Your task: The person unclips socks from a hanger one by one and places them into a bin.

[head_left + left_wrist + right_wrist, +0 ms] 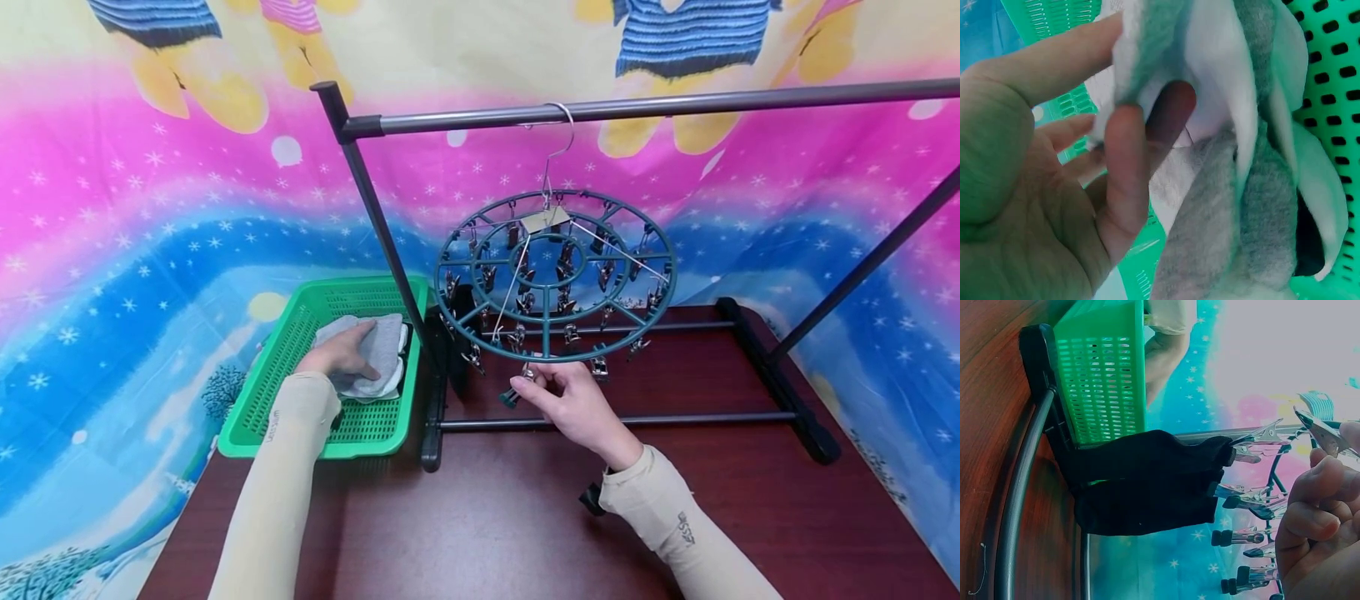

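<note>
In the head view my left hand (339, 353) reaches into a green basket (258, 408) onto grey and white socks (386, 342). Up close in the left wrist view, its thumb and curled fingers hold the edge of a grey sock (1147, 56). My right hand (581, 410) is at the front rim of a round green clip hanger (547, 315). Its thumb and finger pinch a metal clip (1325, 432) hanging there. Beside the right hand, a black sock (1147, 487) hangs from clips on the hanger's left side.
The hanger hooks over the top bar (675, 107) of a dark metal rack, whose feet (813, 429) stand on the reddish-brown table (465, 517). A rack post (378, 217) rises between basket and hanger. A printed cloth (112, 208) covers the wall behind.
</note>
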A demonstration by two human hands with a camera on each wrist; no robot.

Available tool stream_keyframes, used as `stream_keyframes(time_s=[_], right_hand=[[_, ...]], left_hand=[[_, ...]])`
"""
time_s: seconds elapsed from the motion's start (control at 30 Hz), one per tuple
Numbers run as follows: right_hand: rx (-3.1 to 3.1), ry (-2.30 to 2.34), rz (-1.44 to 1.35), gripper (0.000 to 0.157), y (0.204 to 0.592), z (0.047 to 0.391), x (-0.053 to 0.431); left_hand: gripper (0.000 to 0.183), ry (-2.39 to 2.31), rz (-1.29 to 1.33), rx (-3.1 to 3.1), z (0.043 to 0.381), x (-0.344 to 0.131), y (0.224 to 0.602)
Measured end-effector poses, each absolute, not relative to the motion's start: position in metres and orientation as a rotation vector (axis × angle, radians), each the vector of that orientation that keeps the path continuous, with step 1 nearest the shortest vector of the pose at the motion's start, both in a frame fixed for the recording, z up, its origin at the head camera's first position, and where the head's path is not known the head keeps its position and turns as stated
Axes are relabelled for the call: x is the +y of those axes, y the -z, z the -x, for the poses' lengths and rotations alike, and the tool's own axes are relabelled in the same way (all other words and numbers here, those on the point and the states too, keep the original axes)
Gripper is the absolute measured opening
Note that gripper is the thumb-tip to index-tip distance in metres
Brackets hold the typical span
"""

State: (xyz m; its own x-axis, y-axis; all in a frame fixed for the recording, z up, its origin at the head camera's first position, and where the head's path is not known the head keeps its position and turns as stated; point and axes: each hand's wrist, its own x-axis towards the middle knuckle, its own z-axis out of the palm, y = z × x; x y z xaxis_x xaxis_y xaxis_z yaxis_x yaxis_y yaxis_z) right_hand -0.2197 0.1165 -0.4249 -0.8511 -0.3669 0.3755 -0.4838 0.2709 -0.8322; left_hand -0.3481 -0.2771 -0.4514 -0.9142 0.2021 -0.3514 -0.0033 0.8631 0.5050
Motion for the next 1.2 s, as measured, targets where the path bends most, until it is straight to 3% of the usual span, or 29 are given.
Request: stream_keyframes(time_s=[0.63, 0.9, 1.2], right_hand=[[-2.435, -1.664, -0.823, 0.032, 0.426, 0.219, 0.118], [-2.440, -1.688, -0.821, 0.032, 0.426, 0.219, 0.117], [-2.465, -1.680, -0.797, 0.032, 0.427, 0.219, 0.118]], left_hand=[[0.083, -0.334, -0.111, 2.781, 0.326, -0.274, 0.426], [0.062, -0.214, -0.354, 3.027, 0.286, -0.270, 0.403], [0.059, -0.230, -0.560, 3.089, 0.233, -0.271, 0.379]])
